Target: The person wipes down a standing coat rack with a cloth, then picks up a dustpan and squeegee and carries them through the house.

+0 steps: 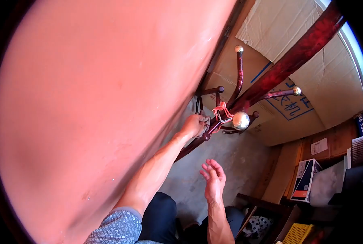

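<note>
A dark red coat stand with ball-tipped arms fills the middle and upper right. One large shiny ball ends an arm that points toward me. Red and white string is tied around the stand near that ball. My left hand reaches out to the stand with its fingers closed. Something greyish shows at those fingertips, too small to name. Lower down, my right hand is held in the air over the floor, apart from the stand. Its fingers are loosely bent and apart, holding nothing.
A large pinkish-orange surface rises close along my left side. Big cardboard sheets lean behind the stand. At the lower right are a small box, a yellow basket and other stored items. Grey floor shows below.
</note>
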Motion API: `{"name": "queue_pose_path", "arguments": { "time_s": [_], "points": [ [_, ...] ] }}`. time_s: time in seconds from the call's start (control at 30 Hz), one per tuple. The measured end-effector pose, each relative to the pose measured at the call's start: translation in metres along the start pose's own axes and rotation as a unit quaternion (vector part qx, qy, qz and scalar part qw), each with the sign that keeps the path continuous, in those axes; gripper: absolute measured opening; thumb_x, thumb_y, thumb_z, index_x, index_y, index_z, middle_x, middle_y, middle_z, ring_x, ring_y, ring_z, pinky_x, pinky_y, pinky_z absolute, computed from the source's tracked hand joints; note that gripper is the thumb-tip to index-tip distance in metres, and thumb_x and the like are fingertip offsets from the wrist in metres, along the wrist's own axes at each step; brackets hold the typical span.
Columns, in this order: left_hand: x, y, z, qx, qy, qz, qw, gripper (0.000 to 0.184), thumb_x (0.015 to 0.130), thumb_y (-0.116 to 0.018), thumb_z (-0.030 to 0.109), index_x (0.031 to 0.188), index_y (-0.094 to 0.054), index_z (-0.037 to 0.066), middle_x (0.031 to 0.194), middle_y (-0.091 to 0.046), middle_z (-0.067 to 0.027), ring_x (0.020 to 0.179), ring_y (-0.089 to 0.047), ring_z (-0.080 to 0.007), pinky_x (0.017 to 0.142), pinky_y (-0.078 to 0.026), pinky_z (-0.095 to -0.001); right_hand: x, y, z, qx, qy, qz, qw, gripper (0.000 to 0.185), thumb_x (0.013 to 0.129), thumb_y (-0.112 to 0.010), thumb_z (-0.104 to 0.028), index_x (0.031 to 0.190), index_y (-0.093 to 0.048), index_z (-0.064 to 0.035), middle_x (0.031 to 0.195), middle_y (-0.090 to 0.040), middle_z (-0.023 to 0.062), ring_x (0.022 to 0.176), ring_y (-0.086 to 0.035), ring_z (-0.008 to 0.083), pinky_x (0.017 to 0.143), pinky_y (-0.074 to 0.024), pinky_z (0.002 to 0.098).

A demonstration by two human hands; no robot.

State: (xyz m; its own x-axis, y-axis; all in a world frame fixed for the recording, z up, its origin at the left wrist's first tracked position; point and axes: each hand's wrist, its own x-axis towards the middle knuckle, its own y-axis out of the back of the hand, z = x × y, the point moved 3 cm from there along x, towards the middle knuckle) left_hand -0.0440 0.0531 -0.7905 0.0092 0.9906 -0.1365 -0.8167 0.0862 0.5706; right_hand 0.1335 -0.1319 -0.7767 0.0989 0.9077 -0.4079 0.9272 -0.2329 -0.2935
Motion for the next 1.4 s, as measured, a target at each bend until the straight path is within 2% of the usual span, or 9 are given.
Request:
{"name": "queue_pose_path", "arguments": {
  "time_s": [0.13, 0.37, 0.5, 0.7, 0.87, 0.97, 1.0, 1.1, 1.4],
  "points": [
    [-0.02, 0.036, 0.031, -0.415, 0.008, 0.063, 0.907, 0.022, 0.1, -0.069, 0.013, 0.113, -0.076, -0.003, 0.096, -0.077, -0.0038, 0.085, -0.065, -0.008, 0.077, -0.053, -0.0274, -0.005, 0.006, -0.001, 0.007, -0.009, 0.011, 1.0, 0.031, 0.102, -0.062, -0.007, 0.131, -0.061, 0.0008, 0.131, -0.066, 0.0137, 0.11, -0.069, 0.0247, 0.09, -0.0599, 0.0388],
    [-0.055, 0.079, 0.067, -0.344, -0.058, 0.157, 0.924, 0.023, 0.094, -0.073, 0.013, 0.108, -0.076, -0.006, 0.092, -0.077, -0.0105, 0.084, -0.068, -0.0114, 0.078, -0.055, -0.0307, 0.001, 0.02, -0.014, 0.033, 0.007, 0.049, 0.998, 0.029, 0.1, -0.062, -0.006, 0.129, -0.061, 0.0009, 0.127, -0.067, 0.0144, 0.105, -0.069, 0.023, 0.086, -0.0602, 0.0365],
    [-0.047, 0.058, 0.098, -0.077, -0.149, 0.198, 0.966, 0.018, 0.085, -0.074, 0.01, 0.094, -0.073, -0.006, 0.097, -0.067, -0.0283, 0.09, -0.067, -0.046, 0.081, -0.053, -0.0509, 0.003, 0.017, -0.01, 0.038, 0.005, 0.057, 0.998, 0.028, 0.1, -0.063, -0.006, 0.126, -0.061, 0.0015, 0.125, -0.068, 0.015, 0.102, -0.07, 0.0225, 0.084, -0.06, 0.0358],
    [-0.081, 0.054, 0.129, 0.069, -0.242, 0.202, 0.947, 0.021, 0.087, -0.072, 0.006, 0.106, -0.073, -0.003, 0.105, -0.066, -0.0254, 0.096, -0.066, -0.0442, 0.087, -0.054, -0.0513, -0.008, -0.005, -0.01, 0.042, 0.012, 0.017, 0.999, 0.026, 0.101, -0.065, -0.008, 0.125, -0.062, 0.0007, 0.124, -0.07, 0.0154, 0.1, -0.071, 0.0233, 0.082, -0.0593, 0.0349],
    [-0.081, 0.067, 0.126, -0.007, -0.214, 0.088, 0.973, 0.023, 0.09, -0.069, 0.005, 0.113, -0.073, 0.002, 0.109, -0.068, -0.0202, 0.103, -0.068, -0.0408, 0.089, -0.055, -0.047, -0.017, 0.003, -0.02, 0.043, 0.005, 0.02, 0.999, 0.027, 0.101, -0.065, -0.01, 0.125, -0.062, 0.0011, 0.123, -0.07, 0.0157, 0.099, -0.071, 0.0231, 0.082, -0.0597, 0.0345],
    [-0.096, 0.092, 0.146, -0.109, -0.197, 0.271, 0.936, 0.026, 0.091, -0.073, 0.007, 0.116, -0.074, 0.002, 0.106, -0.068, -0.0178, 0.1, -0.07, -0.0376, 0.085, -0.056, -0.0407, -0.017, 0.02, -0.021, 0.049, 0.012, 0.031, 0.998, 0.026, 0.101, -0.065, -0.009, 0.125, -0.062, 0.0009, 0.122, -0.07, 0.0156, 0.099, -0.071, 0.0227, 0.082, -0.0596, 0.0344],
    [-0.093, 0.096, 0.16, -0.078, -0.261, 0.294, 0.916, 0.021, 0.091, -0.072, 0.0, 0.111, -0.072, -0.004, 0.101, -0.067, -0.0149, 0.089, -0.071, -0.027, 0.078, -0.055, -0.0364, -0.017, 0.022, -0.021, 0.053, 0.013, 0.036, 0.998, 0.026, 0.101, -0.065, -0.009, 0.125, -0.062, 0.0009, 0.122, -0.07, 0.0156, 0.099, -0.071, 0.0227, 0.082, -0.0596, 0.0344],
    [-0.068, 0.083, 0.16, 0.051, -0.314, 0.277, 0.907, 0.021, 0.091, -0.068, 0.0, 0.113, -0.067, -0.002, 0.109, -0.063, -0.0187, 0.096, -0.063, -0.0395, 0.084, -0.052, -0.0452, -0.018, 0.032, -0.017, 0.041, 0.007, 0.044, 0.998, 0.024, 0.101, -0.062, -0.008, 0.124, -0.063, 0.0013, 0.122, -0.07, 0.0135, 0.099, -0.071, 0.021, 0.083, -0.0598, 0.035],
    [-0.085, 0.082, 0.134, 0.078, -0.311, 0.26, 0.911, 0.038, 0.085, -0.071, -0.004, 0.122, -0.064, 0.0, 0.115, -0.064, -0.0199, 0.107, -0.064, -0.0404, 0.094, -0.053, -0.0455, -0.024, 0.019, -0.018, 0.036, 0.029, -0.003, 0.999, 0.026, 0.102, -0.065, -0.011, 0.126, -0.064, -0.0001, 0.124, -0.07, 0.013, 0.1, -0.071, 0.0217, 0.084, -0.0598, 0.0353]
  ]
}}
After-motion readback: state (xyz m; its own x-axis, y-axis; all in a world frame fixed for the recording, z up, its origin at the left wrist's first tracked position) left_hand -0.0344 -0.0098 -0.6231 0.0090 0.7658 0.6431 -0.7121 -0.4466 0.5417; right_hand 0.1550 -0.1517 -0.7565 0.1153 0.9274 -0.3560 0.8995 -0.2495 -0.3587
